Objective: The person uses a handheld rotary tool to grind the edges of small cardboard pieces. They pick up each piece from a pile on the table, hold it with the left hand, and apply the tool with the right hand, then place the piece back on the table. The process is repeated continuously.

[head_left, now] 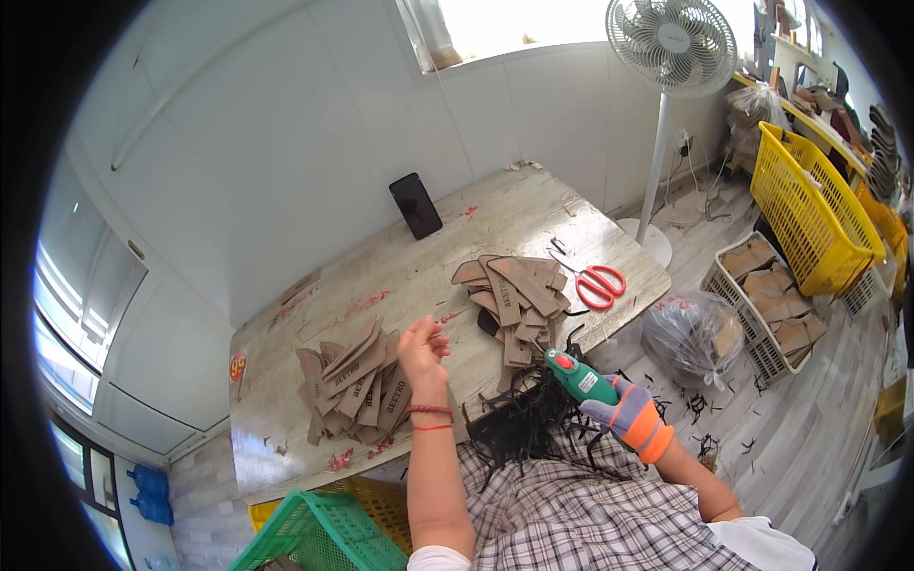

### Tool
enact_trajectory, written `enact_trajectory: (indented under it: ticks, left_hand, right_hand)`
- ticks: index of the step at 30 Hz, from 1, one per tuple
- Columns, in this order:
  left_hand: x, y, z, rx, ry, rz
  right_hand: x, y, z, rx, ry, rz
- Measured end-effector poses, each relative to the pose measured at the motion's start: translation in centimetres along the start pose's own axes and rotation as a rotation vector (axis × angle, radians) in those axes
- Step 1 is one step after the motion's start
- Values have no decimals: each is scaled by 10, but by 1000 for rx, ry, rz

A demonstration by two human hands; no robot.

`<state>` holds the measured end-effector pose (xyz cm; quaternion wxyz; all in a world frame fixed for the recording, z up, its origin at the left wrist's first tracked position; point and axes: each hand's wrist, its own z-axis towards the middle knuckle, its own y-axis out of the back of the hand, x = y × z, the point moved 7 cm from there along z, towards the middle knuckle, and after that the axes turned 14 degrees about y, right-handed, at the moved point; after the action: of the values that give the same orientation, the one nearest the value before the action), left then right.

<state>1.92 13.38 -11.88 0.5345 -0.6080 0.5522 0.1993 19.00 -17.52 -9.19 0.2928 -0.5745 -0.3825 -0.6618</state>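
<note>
My left hand (424, 351), bare with red wristbands, is above the table between two piles, its fingers half curled and apart with nothing visible in them. My right hand (628, 418) wears a grey and orange glove. It grips a green handheld power tool (579, 377) with a red button and a thin metal tip pointing at the right pile. That pile of brown curved strips (515, 296) lies at the table's near right side. Another pile of brown printed strips (357, 383) is left of my left hand. Black scraps (526, 415) cover my plaid apron (571, 500).
Red-handled scissors (599, 286) and a black phone (415, 206) lie on the worn table (352, 276). A green crate (319, 533) stands near left. To the right are a fan (659, 171), a clear plastic bag (693, 333), a strip-filled crate (752, 328) and a yellow crate (814, 209).
</note>
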Motion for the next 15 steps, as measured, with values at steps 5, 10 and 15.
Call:
enact_trajectory:
  ticks: [5, 10, 15]
  left_hand:
    - [32, -76, 69, -254, -389, 722]
    - [33, -116, 71, -401, -342, 985]
    - [64, -72, 92, -139, -41, 503]
  right_hand:
    - [-9, 4, 2, -6, -21, -56]
    - [-23, 10, 1, -17, 9, -91]
    - [-18, 9, 3, -29, -48, -59]
